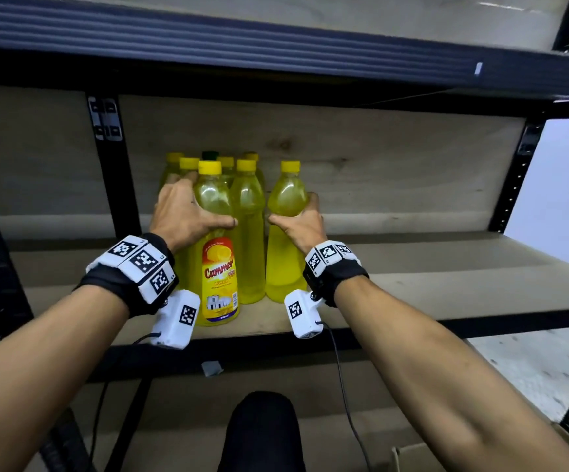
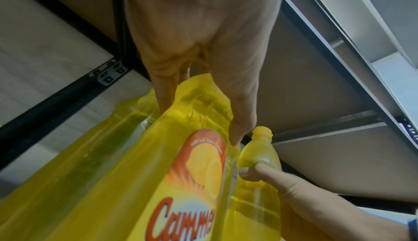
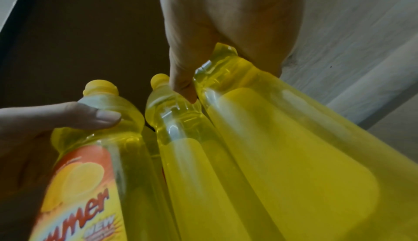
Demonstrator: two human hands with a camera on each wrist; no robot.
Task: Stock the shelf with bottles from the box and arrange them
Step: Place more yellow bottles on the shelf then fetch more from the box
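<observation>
Both hands are wrapped around clear yellow dish-liquid bottles with yellow caps: the left hand (image 1: pixel 187 212) grips the labelled bottle (image 1: pixel 216 253) with its orange-and-yellow lemon label, standing at the shelf's front edge, while the right hand (image 1: pixel 301 221) clasps an unlabelled bottle (image 1: pixel 286 233) just beside the cluster (image 1: pixel 238 185) packed behind. They stand upright on a pale wooden shelf board (image 1: pixel 412 267) in a black metal frame (image 1: pixel 112 185), with a cardboard box (image 1: pixel 422 454) at lower right.
</observation>
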